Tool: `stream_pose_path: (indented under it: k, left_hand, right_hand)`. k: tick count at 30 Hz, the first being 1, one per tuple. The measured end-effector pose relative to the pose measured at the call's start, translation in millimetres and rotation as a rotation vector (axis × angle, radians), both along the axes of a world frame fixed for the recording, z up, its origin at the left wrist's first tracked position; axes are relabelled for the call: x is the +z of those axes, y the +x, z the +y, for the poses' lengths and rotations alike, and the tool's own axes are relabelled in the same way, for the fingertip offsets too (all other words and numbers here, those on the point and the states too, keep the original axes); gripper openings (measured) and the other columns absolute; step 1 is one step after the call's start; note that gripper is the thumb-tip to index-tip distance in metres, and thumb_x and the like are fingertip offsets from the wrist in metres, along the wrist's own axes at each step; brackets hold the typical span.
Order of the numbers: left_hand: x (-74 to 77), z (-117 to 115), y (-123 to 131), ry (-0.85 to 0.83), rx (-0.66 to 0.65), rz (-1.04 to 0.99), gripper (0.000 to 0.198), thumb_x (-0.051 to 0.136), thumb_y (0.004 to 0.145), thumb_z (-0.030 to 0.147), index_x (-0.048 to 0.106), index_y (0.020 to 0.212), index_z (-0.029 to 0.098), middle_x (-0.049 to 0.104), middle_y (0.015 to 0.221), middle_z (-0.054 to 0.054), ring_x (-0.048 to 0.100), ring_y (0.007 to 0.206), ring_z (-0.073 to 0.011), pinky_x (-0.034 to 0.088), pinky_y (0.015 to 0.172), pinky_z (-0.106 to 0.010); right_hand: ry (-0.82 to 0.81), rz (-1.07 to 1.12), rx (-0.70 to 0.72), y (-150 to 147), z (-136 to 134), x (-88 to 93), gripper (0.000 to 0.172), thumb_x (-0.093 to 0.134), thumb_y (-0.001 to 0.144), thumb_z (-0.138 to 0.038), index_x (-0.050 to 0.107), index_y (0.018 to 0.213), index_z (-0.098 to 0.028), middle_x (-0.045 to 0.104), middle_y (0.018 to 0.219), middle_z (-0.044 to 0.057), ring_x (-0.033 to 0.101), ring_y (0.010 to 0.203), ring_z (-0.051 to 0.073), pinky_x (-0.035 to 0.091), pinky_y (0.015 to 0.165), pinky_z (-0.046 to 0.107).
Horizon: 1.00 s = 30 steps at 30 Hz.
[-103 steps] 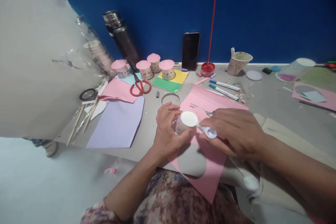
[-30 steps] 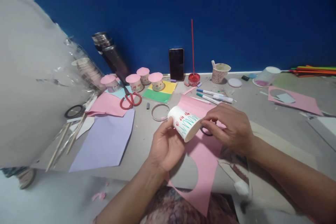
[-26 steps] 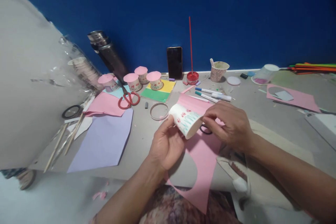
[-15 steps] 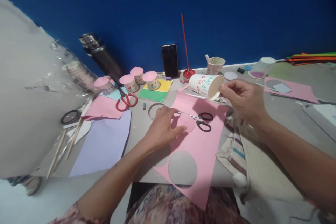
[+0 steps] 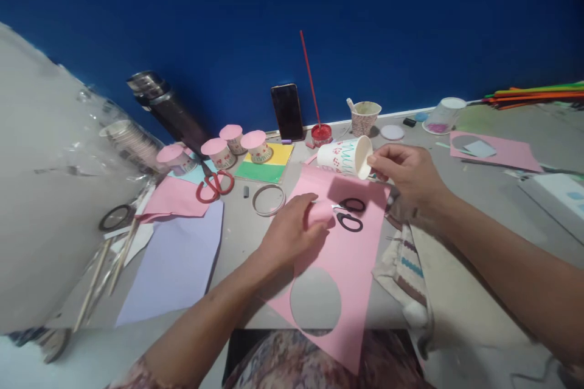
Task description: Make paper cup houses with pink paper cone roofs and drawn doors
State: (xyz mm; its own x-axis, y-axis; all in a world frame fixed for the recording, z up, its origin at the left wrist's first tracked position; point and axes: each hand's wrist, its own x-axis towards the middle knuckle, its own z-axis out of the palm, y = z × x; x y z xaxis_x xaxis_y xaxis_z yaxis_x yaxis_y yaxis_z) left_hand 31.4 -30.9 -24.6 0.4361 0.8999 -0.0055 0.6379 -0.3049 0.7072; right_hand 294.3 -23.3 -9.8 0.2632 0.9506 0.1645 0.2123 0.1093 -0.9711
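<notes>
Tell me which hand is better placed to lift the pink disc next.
Probably the left hand: its thumb and fingers are on either side of the disc. The right hand is farther off and holds the cup by its rim.

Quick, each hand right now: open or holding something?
Left hand: closed on a pink paper piece.
Right hand: closed, pinching the decorated paper cup at its rim.

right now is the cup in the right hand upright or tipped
Tipped. The cup lies nearly on its side, held at the rim by the right hand, with its open mouth facing right.
</notes>
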Motion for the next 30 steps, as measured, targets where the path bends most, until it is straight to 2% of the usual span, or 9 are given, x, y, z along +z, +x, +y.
stream_pose_path:
  k: [1,3,5,7,11,17,23,30]
  left_hand:
    - [0.5,2.5,-3.7,-0.139,0.059,-0.17,0.05,0.073,0.083,0.031,0.065,0.13,0.017,0.072,0.127,-0.016,0.068,0.114,-0.0335,0.052,0.101,-0.049]
    - [0.2,8.7,-11.4,-0.526,0.105,-0.542,0.048,0.073,0.085,0.041,0.068,0.124,0.013,0.076,0.117,-0.018,0.072,0.103,-0.033,0.056,0.094,-0.048]
    - [-1.8,15.3,-17.8,-0.913,0.059,-0.878,0.052,0.067,0.088,0.047,0.07,0.119,0.006,0.078,0.109,-0.022,0.076,0.095,-0.0336,0.058,0.093,-0.051]
    - [-4.2,20.2,-21.0,-1.112,0.019,-1.118,0.049,0.059,0.094,0.043,0.071,0.119,0.003,0.079,0.11,-0.023,0.078,0.094,-0.0339,0.058,0.095,-0.053]
    - [-5.4,22.5,-18.2,-1.118,0.085,-1.349,0.043,0.045,0.104,0.033,0.068,0.13,0.007,0.078,0.122,-0.02,0.077,0.107,-0.0345,0.061,0.094,-0.053]
    - [-0.8,18.4,-10.1,-1.146,0.161,-1.406,0.065,0.039,0.109,0.055,0.062,0.14,0.003,0.075,0.129,-0.024,0.073,0.118,-0.0327,0.059,0.1,-0.046]
    - [4.6,13.7,-5.4,-1.109,0.25,-1.407,0.065,0.035,0.11,0.055,0.069,0.127,0.003,0.076,0.123,-0.024,0.072,0.119,-0.0302,0.056,0.104,-0.04]
    - [7.3,10.7,-2.0,-1.12,0.247,-1.388,0.065,0.039,0.108,0.059,0.076,0.113,0.006,0.078,0.101,-0.018,0.074,0.098,-0.0258,0.057,0.094,-0.036]
  right_hand:
    - [-0.005,0.023,0.019,-0.3,-0.1,-0.3,0.028,0.082,0.078,-0.04,0.067,0.063,-0.022,0.059,0.059,-0.001,0.049,0.056,0.013,0.037,0.052,0.028]
    - [-0.017,0.053,0.06,-2.5,-1.7,-0.4,0.03,0.083,0.078,-0.042,0.066,0.063,-0.022,0.058,0.058,-0.001,0.048,0.055,0.013,0.036,0.052,0.028]
    - [-0.03,0.05,0.101,-6.6,-5.2,0.3,0.031,0.082,0.078,-0.042,0.065,0.062,-0.022,0.057,0.057,-0.002,0.047,0.054,0.013,0.037,0.052,0.028]
    - [-0.028,0.02,0.138,-11.4,-9.7,1.0,0.031,0.081,0.079,-0.042,0.064,0.062,-0.022,0.057,0.058,-0.002,0.048,0.054,0.013,0.039,0.053,0.028]
    - [0.019,-0.163,0.188,-18.5,-17.3,1.7,0.03,0.076,0.085,-0.041,0.065,0.065,-0.022,0.064,0.061,0.0,0.056,0.057,0.016,0.045,0.055,0.029]
    - [0.22,-0.433,0.24,-27.5,-27.3,6.0,0.023,0.065,0.091,-0.024,0.063,0.068,-0.023,0.068,0.063,0.0,0.06,0.056,0.016,0.045,0.053,0.027]
    - [0.412,-0.633,0.272,-34.6,-32.4,6.6,0.022,0.065,0.091,-0.016,0.061,0.07,-0.022,0.068,0.061,-0.002,0.056,0.052,0.012,0.042,0.053,0.026]
    - [0.44,-0.684,0.293,-37.3,-33.8,3.5,0.024,0.064,0.094,-0.016,0.062,0.071,-0.022,0.066,0.061,-0.002,0.058,0.055,0.013,0.043,0.056,0.026]
